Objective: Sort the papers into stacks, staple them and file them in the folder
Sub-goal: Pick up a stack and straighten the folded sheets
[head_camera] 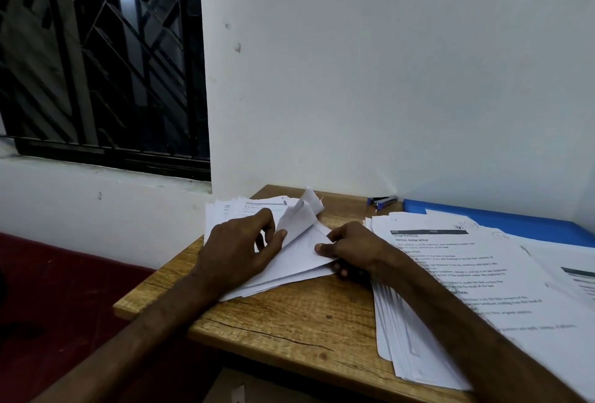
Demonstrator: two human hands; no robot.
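Note:
A small stack of white papers (pixel 291 261) lies at the far left of the wooden table (pixel 289 319). My left hand (pixel 240 251) rests on this stack, and its thumb and fingers pinch a top sheet (pixel 301 214) that curls upward. My right hand (pixel 351 249) grips the stack's right corner, thumb on top and fingers underneath. A larger fanned pile of printed papers (pixel 457 277) covers the right side of the table. A blue folder (pixel 515 220) lies behind that pile, against the wall. A blue stapler (pixel 383 202) sits near the wall, left of the folder.
A white wall stands right behind the table. A dark barred window (pixel 103 58) is at the upper left, above a white ledge. A dark red surface (pixel 64 299) lies low on the left, beside the table's edge.

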